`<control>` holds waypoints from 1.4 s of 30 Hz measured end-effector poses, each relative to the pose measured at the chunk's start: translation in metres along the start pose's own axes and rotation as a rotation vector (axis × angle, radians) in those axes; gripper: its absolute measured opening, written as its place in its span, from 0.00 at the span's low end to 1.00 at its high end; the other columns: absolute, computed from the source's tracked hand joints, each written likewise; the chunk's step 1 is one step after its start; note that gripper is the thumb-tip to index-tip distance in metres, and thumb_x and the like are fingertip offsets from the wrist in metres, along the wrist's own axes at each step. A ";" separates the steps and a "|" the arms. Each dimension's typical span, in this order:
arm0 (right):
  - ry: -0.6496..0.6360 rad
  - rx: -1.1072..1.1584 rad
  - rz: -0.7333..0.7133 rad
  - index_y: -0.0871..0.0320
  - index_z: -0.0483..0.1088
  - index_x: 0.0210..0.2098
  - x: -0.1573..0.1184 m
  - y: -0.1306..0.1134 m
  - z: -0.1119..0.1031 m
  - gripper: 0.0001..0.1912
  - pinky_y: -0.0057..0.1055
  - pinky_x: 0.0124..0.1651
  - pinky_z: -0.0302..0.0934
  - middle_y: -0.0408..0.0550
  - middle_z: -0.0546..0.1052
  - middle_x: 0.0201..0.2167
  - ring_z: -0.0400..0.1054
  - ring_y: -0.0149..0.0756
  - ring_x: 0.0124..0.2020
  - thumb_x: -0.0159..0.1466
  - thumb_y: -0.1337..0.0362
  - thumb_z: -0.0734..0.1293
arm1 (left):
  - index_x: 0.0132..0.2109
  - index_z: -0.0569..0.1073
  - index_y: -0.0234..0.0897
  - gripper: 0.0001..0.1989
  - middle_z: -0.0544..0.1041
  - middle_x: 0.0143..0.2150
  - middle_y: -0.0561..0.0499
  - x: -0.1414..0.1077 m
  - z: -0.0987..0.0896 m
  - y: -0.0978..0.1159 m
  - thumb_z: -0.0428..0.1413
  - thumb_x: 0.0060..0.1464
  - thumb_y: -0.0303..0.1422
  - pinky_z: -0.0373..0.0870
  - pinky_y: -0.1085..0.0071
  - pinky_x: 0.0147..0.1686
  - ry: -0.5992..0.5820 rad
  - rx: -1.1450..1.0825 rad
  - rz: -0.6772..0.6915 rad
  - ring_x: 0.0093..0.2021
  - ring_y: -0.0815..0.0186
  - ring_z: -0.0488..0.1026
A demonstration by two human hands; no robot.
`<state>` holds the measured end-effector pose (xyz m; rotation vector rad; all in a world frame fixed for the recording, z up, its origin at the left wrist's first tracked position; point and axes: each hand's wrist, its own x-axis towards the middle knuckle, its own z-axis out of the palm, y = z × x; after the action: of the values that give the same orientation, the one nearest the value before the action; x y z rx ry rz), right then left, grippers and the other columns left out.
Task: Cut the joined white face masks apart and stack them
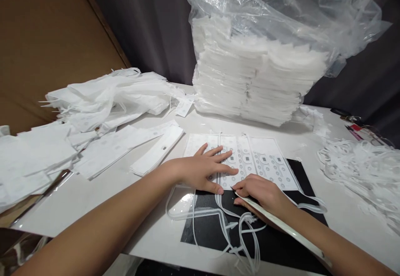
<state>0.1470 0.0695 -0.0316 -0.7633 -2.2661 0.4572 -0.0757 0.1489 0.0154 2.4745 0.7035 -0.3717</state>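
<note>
My left hand (206, 170) lies open, fingers spread, palm down on a row of white printed sheets (268, 155) with grey circles and small dark squares. White straps (220, 226) run from these sheets, loose and partly tangled, over a black board (206, 230). Just right of it, at the sheets' near edge, my right hand (261, 192) is closed on a long, thin off-white strip (290, 230). The strip slants back along my right forearm; its exact kind is unclear. A small dark tip shows by the right fingertips.
A tall stack of white sheets (250, 80) in clear plastic stands at the back. Piled white pieces (112, 96) and folded white sheets (159, 149) lie left. A heap of white straps (359, 167) is at right, with small dark and red items (354, 126) behind it.
</note>
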 end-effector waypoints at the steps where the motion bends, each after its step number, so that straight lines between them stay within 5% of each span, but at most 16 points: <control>1: -0.005 0.002 0.001 0.57 0.65 0.31 0.000 0.000 0.000 0.06 0.27 0.34 0.66 0.45 0.76 0.28 0.69 0.32 0.30 0.67 0.66 0.63 | 0.66 0.55 0.56 0.31 0.34 0.71 0.48 0.000 0.000 0.000 0.49 0.58 0.55 0.26 0.37 0.60 0.001 -0.004 -0.001 0.70 0.48 0.28; 10: -0.053 -0.073 -0.023 0.58 0.67 0.36 -0.004 -0.001 0.000 0.03 0.32 0.40 0.68 0.51 0.77 0.39 0.70 0.36 0.38 0.67 0.67 0.62 | 0.65 0.57 0.56 0.31 0.36 0.71 0.49 0.000 0.002 0.000 0.52 0.57 0.52 0.26 0.37 0.60 0.046 -0.049 0.010 0.69 0.46 0.31; 21: -0.104 -0.471 -0.214 0.62 0.69 0.26 0.004 -0.012 0.002 0.14 0.36 0.35 0.66 0.57 0.76 0.34 0.66 0.40 0.34 0.64 0.77 0.57 | 0.64 0.60 0.54 0.31 0.38 0.71 0.48 0.001 0.003 -0.001 0.55 0.55 0.51 0.26 0.34 0.59 0.076 -0.100 0.022 0.69 0.43 0.33; 37: 0.100 -0.347 -0.018 0.59 0.63 0.36 0.002 -0.002 0.009 0.11 0.30 0.32 0.66 0.55 0.73 0.36 0.68 0.36 0.32 0.68 0.74 0.52 | 0.64 0.58 0.54 0.32 0.37 0.72 0.48 0.002 0.002 -0.002 0.54 0.56 0.52 0.27 0.34 0.60 0.059 -0.069 0.033 0.69 0.43 0.31; 42: 0.092 -0.038 0.240 0.57 0.65 0.37 0.004 0.000 -0.005 0.06 0.30 0.39 0.67 0.49 0.77 0.36 0.73 0.35 0.38 0.68 0.70 0.57 | 0.64 0.58 0.55 0.32 0.39 0.72 0.48 0.000 0.001 -0.005 0.54 0.55 0.54 0.29 0.35 0.61 0.089 -0.058 0.057 0.69 0.43 0.34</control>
<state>0.1483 0.0724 -0.0267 -1.0610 -2.1123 0.4805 -0.0786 0.1519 0.0122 2.4620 0.6677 -0.2182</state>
